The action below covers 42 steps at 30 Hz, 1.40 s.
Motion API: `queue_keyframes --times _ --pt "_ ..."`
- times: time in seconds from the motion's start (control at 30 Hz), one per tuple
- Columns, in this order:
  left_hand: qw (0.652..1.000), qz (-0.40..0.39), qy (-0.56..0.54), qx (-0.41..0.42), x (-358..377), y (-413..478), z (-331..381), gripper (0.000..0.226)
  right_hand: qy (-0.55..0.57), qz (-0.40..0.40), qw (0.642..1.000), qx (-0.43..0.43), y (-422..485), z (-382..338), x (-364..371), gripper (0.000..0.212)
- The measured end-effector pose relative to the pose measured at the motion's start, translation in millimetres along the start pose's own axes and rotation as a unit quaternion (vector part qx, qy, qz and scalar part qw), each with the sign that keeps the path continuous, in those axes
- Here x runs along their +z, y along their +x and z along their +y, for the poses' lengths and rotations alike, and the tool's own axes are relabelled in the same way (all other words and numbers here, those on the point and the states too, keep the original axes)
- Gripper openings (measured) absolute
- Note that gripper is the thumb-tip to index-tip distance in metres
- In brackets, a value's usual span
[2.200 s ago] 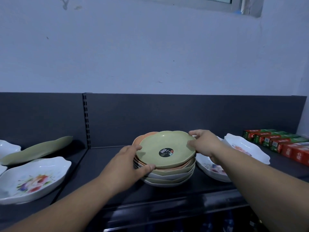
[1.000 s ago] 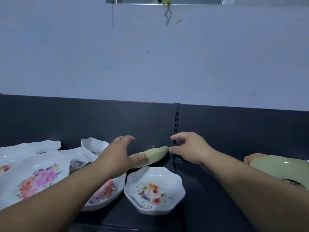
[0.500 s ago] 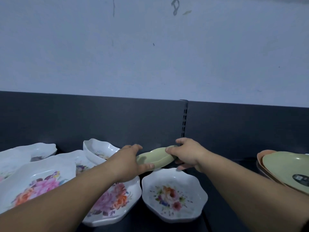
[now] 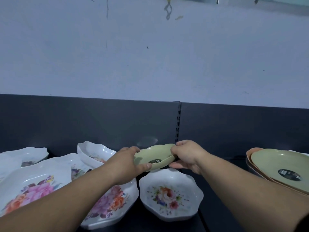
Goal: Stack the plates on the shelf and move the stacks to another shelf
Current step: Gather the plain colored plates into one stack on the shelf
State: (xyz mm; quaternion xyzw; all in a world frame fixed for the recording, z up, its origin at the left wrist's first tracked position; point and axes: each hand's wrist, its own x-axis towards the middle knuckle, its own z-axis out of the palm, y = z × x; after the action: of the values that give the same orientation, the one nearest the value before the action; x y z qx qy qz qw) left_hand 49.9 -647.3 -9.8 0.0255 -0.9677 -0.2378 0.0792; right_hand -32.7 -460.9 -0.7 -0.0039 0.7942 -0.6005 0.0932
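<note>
Dark matte shelf point(image 4: 217, 206) — both hands, left point(image 4: 127, 164) and right point(image 4: 187, 156), grip smooth scalloped green plate point(image 4: 150, 154) rims

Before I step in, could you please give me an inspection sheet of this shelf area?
Surface: dark shelf, with dishes on its left and middle parts.
Job's things: green plate, tilted and held at both ends; stack at the right, with a green plate on top of an orange one.
Clutter: white floral dishes at the left and centre, some overlapping.
Grippers: left hand pinches the plate's left rim; right hand grips its right rim with curled fingers.
Cables: none seen for sure; a thin strand hangs on the wall.
Surroundings: pale wall above a dark back panel.
</note>
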Motion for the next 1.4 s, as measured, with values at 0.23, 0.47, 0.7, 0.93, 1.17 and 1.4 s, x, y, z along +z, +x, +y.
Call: queue_keyframes --times 0.23,0.47,0.7,0.93,1.17,1.4 --pt "0.997 0.058 -0.045 0.010 -0.9 3.3 13.8 0.085 0.088 0.038 0.995 -0.031 -17.0 -5.4 -33.1 0.034" --pt "0.979 0.112 -0.162 0.041 14.0 5.9 54.6 0.095 0.094 0.065 0.991 -0.075 -40.8 -7.5 -90.7 0.063" --pt "0.959 0.152 -0.214 0.105 53.7 4.5 133.3 0.081 0.005 0.104 0.989 -0.107 -57.6 5.2 -177.0 0.061" --pt "0.949 0.155 -0.222 0.161 102.8 9.8 218.6 0.065 -0.098 0.145 0.979 -0.102 -69.2 25.8 -275.8 0.065" --pt "0.952 0.118 -0.229 0.168 151.9 14.3 278.8 0.060 -0.232 0.172 0.955 -0.063 -74.9 48.9 -348.1 0.061" --pt "0.965 0.087 -0.204 0.137 186.6 14.3 298.5 0.058 -0.302 0.151 0.941 -0.039 -65.7 74.1 -375.0 0.056"
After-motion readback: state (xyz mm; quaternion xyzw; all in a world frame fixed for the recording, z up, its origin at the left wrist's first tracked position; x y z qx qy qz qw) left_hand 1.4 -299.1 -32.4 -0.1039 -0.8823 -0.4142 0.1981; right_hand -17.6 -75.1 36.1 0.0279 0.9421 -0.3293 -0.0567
